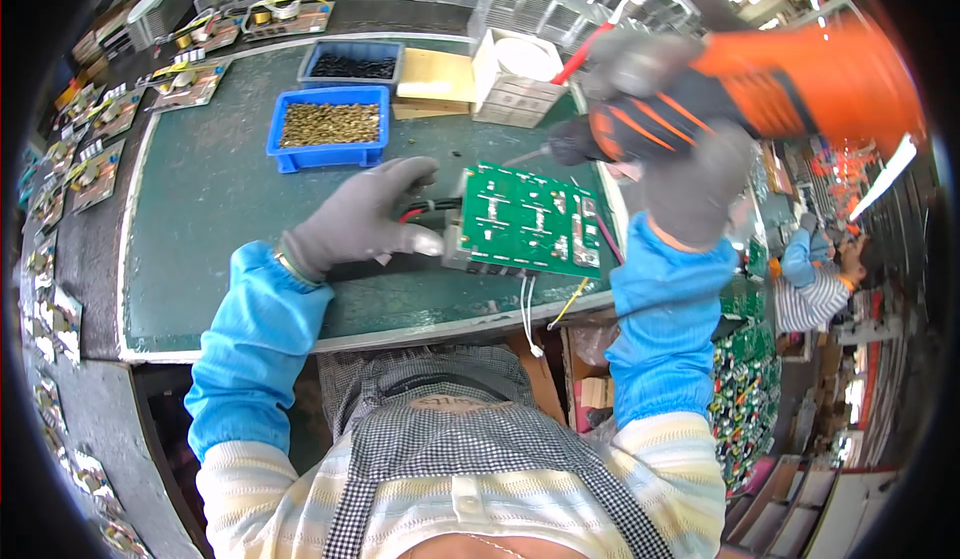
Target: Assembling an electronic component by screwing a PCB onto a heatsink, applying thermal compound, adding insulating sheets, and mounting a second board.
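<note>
My right hand (pixel 690 189), in a grey glove, grips an orange and black power screwdriver (pixel 700 109), blurred by motion. Its bit points left, over the far edge of a green circuit board (pixel 530 219). That board lies on top of a metal-sided unit on the bench, solder side up. Black and red wires (pixel 428 207) come out of its left side; white wires (pixel 528 314) hang from the near edge. Just left of the unit, my gloved left hand (pixel 360 214) is open, thumb and fingers apart around the wires, apparently holding nothing.
Beyond the board stand a blue bin of brass-coloured screws (pixel 283 159), a grey-blue bin of black parts (pixel 310 74), a yellowish block (pixel 435 77) and a white box (pixel 510 104). Assembled boards (pixel 190 87) line the left conveyor. Stacked metal parts (pixel 570 9) rise behind. Another person (pixel 815 279) works at right.
</note>
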The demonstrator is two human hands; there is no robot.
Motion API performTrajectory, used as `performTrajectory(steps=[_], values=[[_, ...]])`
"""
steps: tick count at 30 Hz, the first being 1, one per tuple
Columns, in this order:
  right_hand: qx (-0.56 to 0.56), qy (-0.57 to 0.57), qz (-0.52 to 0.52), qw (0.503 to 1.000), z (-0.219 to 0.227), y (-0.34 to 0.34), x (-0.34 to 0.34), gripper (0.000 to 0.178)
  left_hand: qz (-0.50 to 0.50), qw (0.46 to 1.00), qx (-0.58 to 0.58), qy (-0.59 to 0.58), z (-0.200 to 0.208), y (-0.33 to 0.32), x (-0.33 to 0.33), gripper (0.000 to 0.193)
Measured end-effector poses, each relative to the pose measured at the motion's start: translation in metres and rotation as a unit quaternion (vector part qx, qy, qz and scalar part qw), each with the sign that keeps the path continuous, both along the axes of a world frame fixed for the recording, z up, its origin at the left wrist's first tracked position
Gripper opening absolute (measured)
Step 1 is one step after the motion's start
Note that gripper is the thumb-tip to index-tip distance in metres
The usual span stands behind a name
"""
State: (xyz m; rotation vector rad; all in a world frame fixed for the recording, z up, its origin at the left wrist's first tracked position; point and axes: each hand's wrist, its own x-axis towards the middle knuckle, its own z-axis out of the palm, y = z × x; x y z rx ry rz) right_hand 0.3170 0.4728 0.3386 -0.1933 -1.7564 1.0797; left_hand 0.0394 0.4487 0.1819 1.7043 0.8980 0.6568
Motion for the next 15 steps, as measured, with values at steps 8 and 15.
performTrajectory(steps=[8, 15], values=[[0.261, -0.338, -0.398, 0.812, 0.012, -0.089, 0.135, 0.066, 0.005, 0.965, 0.226, 0.130, -0.019, 0.000, 0.000, 0.035], [0.042, -0.493, -0.380, 0.782, -0.078, -0.121, 0.212, 0.032, -0.023, 0.909, 0.373, 0.185, -0.005, 0.004, -0.008, 0.027]])
